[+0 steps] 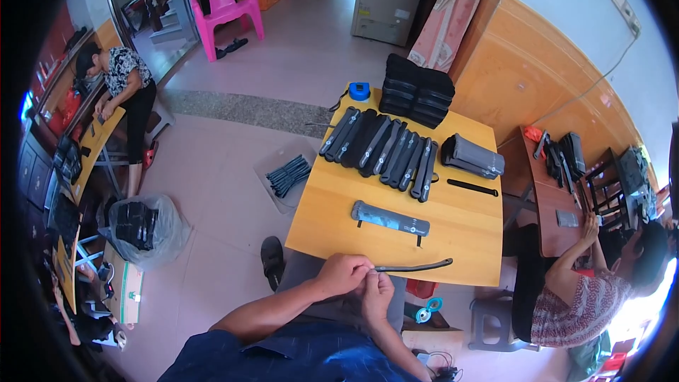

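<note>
A thin black strap (417,267) sticks out to the right from between my hands, over the front edge of the yellow table (329,216). My left hand (341,275) is closed, its fingertips pinching the near end of that strap. Just right of it, my right hand (378,297) is closed on the same end, thumb and fingers together. Ahead of them a flat grey-blue sleeve (390,219) lies crosswise with small black tabs under it. Another black strap (472,187) lies flat at the table's right side.
Beyond lie a row of dark bundles (382,152), a grey stack (472,155), a black pile (417,90) and a blue tape measure (359,91). A bin of dark strips (288,175) stands on the floor. People work at left (127,85) and right (580,304).
</note>
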`<action>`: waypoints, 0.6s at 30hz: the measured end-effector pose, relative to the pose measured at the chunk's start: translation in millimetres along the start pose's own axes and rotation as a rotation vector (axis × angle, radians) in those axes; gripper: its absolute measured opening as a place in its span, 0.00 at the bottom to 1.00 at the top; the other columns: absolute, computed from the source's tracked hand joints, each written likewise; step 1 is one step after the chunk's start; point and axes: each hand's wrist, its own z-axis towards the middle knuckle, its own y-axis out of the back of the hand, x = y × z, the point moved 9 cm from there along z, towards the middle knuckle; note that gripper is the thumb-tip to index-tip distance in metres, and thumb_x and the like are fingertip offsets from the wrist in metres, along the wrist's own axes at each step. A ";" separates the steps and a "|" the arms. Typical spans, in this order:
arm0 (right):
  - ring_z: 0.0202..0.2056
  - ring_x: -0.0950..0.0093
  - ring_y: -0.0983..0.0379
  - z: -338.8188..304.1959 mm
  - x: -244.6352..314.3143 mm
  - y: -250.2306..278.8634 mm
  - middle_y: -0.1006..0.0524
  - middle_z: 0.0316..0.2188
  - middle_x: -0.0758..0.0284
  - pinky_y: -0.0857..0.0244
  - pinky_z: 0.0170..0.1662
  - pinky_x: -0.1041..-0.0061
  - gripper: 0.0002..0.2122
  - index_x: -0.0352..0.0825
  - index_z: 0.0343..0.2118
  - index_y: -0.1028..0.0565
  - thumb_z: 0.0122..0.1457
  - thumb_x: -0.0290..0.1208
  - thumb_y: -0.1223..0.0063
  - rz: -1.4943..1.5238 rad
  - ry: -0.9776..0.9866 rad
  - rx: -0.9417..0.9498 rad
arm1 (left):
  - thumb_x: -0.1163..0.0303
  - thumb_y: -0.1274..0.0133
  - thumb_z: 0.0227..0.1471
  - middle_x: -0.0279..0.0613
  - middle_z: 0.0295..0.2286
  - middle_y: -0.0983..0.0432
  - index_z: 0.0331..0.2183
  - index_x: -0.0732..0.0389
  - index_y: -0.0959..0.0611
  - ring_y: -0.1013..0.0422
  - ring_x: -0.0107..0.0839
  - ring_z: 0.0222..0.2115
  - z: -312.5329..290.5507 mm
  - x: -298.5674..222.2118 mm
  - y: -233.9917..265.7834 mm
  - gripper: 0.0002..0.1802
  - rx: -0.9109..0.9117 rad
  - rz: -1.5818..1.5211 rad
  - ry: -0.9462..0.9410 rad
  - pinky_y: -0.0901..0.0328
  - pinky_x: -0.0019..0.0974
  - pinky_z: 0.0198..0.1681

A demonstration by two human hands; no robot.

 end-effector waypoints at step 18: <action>0.18 0.87 0.34 12.2 26.5 6.6 0.26 0.17 0.74 0.43 0.22 0.83 0.14 0.33 0.24 0.24 0.70 0.30 0.48 -0.121 0.081 0.054 | 0.76 0.44 0.59 0.41 0.28 0.16 0.39 0.63 0.12 0.21 0.28 0.29 9.0 -0.6 0.8 0.08 0.113 -0.247 0.002 0.28 0.33 0.35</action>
